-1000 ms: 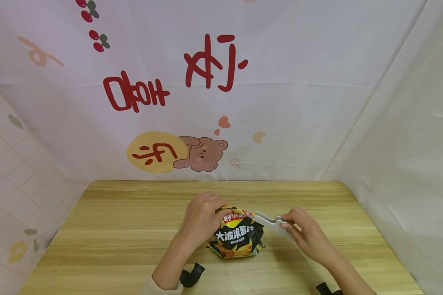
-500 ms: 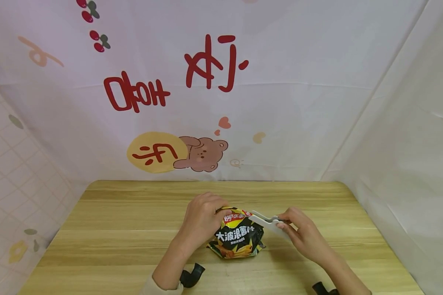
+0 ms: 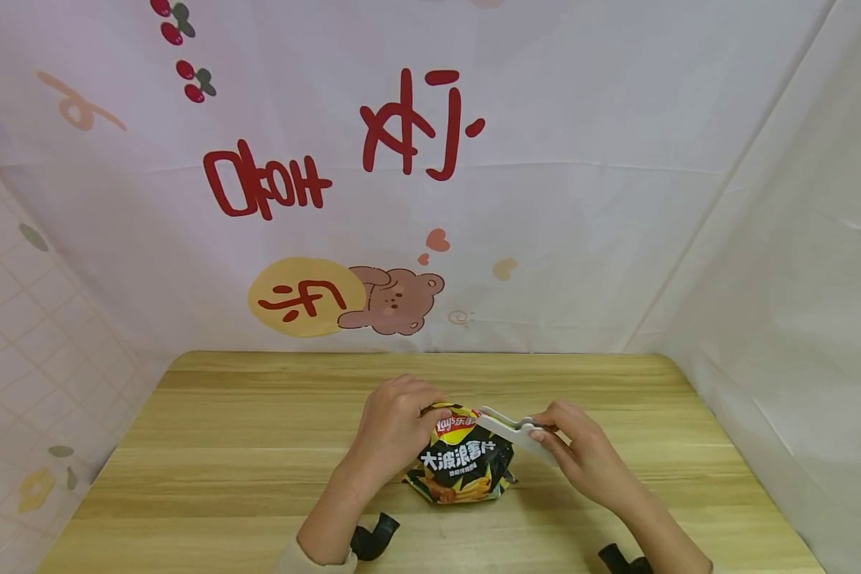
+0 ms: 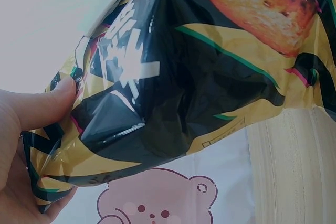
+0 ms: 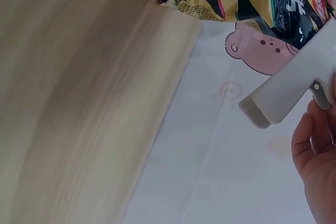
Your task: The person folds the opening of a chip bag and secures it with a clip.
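Observation:
A black and yellow Lay's potato chip bag (image 3: 465, 466) stands on the wooden table with its top edge up. The left hand (image 3: 395, 422) pinches the bag's upper left corner; the left wrist view shows the thumb on the near side and fingers behind it. The right hand (image 3: 581, 450) holds a white handheld bag sealer (image 3: 504, 426) between thumb and fingers. Its slim, slightly parted arms straddle the bag's upper right edge. A small grey metal piece sticks out of the sealer's white body (image 5: 294, 82) in the right wrist view.
The wooden table (image 3: 244, 446) ends at a white backdrop cloth (image 3: 581, 199) printed with a bear and red characters. White cloth also hangs at both sides. A black strap-like piece (image 3: 375, 536) shows at each wrist.
The right hand has moved left in small steps, carrying the bag sealer further along the bag's top edge. The left hand and the chip bag have stayed nearly still.

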Available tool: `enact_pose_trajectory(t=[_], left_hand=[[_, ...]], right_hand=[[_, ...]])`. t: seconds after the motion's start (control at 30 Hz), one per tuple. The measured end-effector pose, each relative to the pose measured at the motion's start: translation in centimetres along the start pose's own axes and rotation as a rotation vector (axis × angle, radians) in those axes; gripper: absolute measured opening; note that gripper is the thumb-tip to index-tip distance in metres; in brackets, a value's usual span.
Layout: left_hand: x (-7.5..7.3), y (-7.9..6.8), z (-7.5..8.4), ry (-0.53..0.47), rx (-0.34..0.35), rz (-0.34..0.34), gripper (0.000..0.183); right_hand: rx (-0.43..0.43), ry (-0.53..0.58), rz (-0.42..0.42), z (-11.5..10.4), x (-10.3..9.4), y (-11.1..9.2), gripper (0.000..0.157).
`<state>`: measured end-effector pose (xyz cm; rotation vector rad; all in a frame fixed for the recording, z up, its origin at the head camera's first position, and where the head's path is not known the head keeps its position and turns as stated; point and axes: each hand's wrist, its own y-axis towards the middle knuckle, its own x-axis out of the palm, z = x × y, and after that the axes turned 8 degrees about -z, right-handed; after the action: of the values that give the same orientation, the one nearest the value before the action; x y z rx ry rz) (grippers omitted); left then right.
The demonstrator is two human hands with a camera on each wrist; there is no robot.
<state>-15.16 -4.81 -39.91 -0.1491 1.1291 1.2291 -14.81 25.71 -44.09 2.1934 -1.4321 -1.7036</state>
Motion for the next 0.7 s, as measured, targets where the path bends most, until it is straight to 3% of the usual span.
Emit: enact_pose_trajectory(t=[0.7], left_hand=[[0.1, 0.0, -0.1, 0.000, 0.013, 0.010, 0.013]], right_hand=[[-0.010, 0.026, 0.008, -0.3, 0.9, 1.3, 0.022]])
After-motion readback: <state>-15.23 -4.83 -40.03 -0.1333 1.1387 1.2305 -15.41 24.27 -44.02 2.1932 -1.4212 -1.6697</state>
